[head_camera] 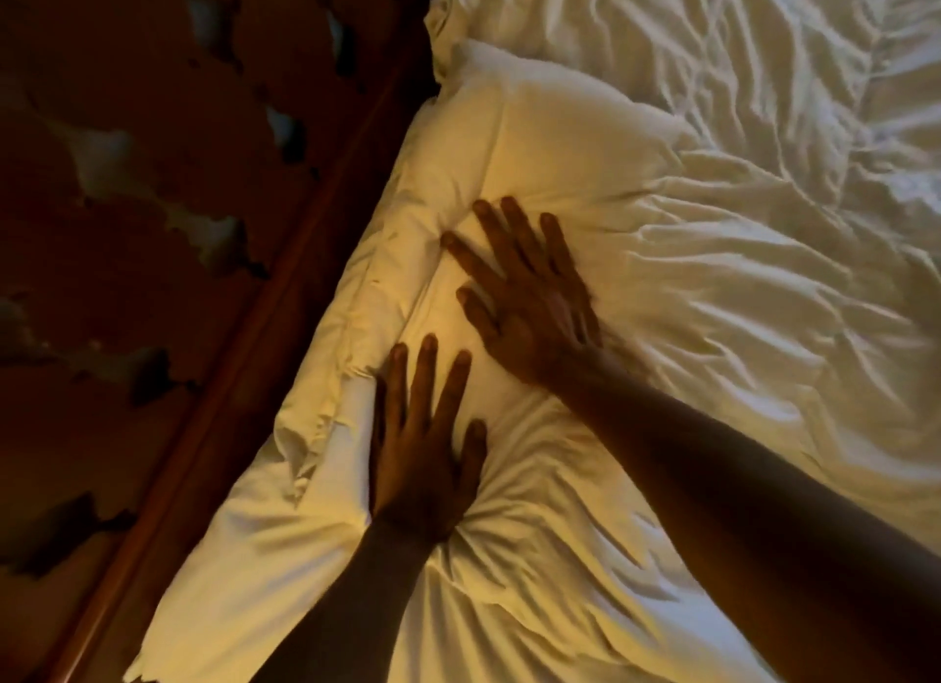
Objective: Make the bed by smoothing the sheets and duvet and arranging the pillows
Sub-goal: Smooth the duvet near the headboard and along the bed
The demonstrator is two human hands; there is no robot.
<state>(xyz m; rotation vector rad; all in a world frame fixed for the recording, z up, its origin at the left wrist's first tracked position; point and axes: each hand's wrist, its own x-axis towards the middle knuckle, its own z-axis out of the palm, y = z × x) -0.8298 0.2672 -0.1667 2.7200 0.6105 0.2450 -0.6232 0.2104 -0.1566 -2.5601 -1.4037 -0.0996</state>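
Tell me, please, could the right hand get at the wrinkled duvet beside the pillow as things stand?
Probably yes: the right hand lies flat on the pillow, holding nothing, and the duvet starts right at its wrist with nothing between.

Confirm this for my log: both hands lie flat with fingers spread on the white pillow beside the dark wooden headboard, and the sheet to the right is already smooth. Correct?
Not quite. The head view shows the white sheet to the right heavily wrinkled, not smooth. The rest holds: the left hand and right hand press flat, fingers spread, on the white pillow beside the dark wooden headboard.
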